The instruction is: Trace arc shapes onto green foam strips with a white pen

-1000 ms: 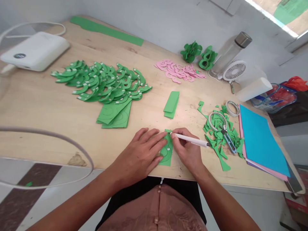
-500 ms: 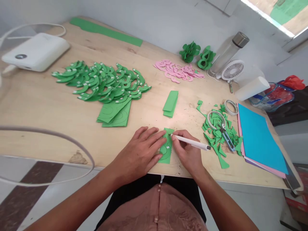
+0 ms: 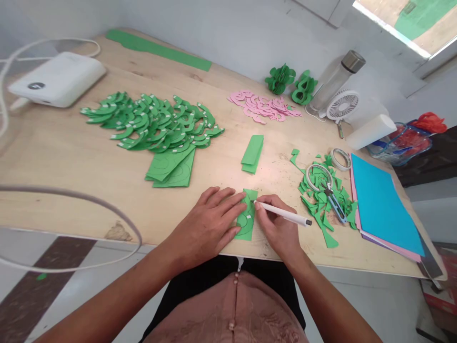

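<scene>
A small green paper piece with curved pencil-like lines and a white mark lies near the table's front edge. My left hand is spread flat, its fingertips pressing on the paper's left side. In my right hand is a white pen with a dark end, its tip at the paper's upper right edge. Farther back lies a folded green paper. To the left, green sheets with drawn curves sit beside a heap of cut green paper shapes.
Green scraps lie right, with scissors and tape rolls. Beyond are coloured sheets, a small fan, a bottle and pink cutouts. A white device and cable are left.
The view has shifted slightly. Both hands, the pen and the green paper stay in nearly the same place relative to one another.
</scene>
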`<state>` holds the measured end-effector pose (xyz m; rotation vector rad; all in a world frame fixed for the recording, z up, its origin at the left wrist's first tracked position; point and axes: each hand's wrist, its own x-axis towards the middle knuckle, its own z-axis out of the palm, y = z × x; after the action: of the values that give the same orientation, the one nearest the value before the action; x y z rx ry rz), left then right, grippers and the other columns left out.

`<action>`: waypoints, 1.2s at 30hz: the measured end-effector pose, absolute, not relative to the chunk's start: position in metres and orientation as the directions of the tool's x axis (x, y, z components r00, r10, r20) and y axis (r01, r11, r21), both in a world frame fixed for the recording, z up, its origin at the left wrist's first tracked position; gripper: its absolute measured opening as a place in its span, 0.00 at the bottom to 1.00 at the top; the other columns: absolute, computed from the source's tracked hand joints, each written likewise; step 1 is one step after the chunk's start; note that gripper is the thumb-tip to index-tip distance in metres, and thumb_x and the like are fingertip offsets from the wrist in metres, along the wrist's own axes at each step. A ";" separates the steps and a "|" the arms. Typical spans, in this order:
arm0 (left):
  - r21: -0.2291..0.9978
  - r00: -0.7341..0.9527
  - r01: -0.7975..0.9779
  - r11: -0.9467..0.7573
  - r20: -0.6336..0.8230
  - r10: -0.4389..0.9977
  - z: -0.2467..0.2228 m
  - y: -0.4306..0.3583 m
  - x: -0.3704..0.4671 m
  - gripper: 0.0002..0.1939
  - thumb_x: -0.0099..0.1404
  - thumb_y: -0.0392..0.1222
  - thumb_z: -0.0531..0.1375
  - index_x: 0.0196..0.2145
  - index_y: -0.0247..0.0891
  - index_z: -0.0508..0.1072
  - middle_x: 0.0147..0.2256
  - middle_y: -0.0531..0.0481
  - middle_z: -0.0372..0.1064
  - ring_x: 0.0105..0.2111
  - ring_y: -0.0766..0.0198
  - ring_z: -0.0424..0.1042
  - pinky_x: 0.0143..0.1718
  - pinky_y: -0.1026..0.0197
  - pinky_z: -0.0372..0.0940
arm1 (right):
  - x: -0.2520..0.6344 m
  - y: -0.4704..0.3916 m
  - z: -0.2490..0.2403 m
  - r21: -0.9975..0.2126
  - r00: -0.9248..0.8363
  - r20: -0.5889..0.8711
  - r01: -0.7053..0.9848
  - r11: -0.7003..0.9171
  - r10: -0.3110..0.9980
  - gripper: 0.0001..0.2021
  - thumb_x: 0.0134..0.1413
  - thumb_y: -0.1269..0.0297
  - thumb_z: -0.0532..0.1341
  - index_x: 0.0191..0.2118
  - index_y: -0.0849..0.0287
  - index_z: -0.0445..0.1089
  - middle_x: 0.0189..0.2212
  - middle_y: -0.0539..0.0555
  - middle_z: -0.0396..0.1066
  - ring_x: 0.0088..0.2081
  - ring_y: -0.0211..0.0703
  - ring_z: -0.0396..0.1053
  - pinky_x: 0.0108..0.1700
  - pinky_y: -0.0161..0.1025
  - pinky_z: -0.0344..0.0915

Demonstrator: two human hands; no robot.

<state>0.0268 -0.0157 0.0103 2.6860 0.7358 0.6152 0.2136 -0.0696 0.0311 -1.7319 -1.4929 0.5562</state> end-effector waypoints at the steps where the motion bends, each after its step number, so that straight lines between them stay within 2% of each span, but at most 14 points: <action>1: 0.377 0.780 0.413 -0.829 0.325 0.536 0.010 -0.016 0.027 0.18 0.70 0.39 0.52 0.55 0.37 0.69 0.60 0.43 0.65 0.60 0.47 0.61 0.60 0.41 0.54 | 0.214 -0.070 0.031 -0.776 0.217 0.156 0.631 -0.017 0.964 0.06 0.60 0.62 0.58 0.35 0.56 0.71 0.27 0.51 0.74 0.26 0.39 0.69 0.27 0.35 0.63; 12: 0.363 0.780 0.417 -0.833 0.327 0.534 0.008 -0.016 0.028 0.18 0.71 0.40 0.52 0.55 0.36 0.69 0.61 0.44 0.64 0.60 0.48 0.60 0.60 0.41 0.52 | 0.213 -0.077 0.029 -0.742 0.204 0.198 0.670 0.011 0.959 0.05 0.60 0.64 0.58 0.35 0.55 0.71 0.29 0.52 0.75 0.31 0.42 0.72 0.34 0.38 0.67; 36: 0.357 0.798 0.408 -0.840 0.308 0.518 0.006 -0.015 0.025 0.17 0.71 0.40 0.52 0.55 0.40 0.69 0.61 0.44 0.64 0.60 0.46 0.60 0.60 0.40 0.53 | 0.211 -0.083 0.027 -0.704 0.212 0.267 0.709 0.040 0.940 0.05 0.60 0.65 0.59 0.35 0.57 0.71 0.29 0.51 0.76 0.30 0.41 0.72 0.34 0.37 0.67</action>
<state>0.0253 -0.0149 0.0056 2.7135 0.7142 0.5791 0.2105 -0.0826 0.0267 -1.7232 -1.5530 0.3814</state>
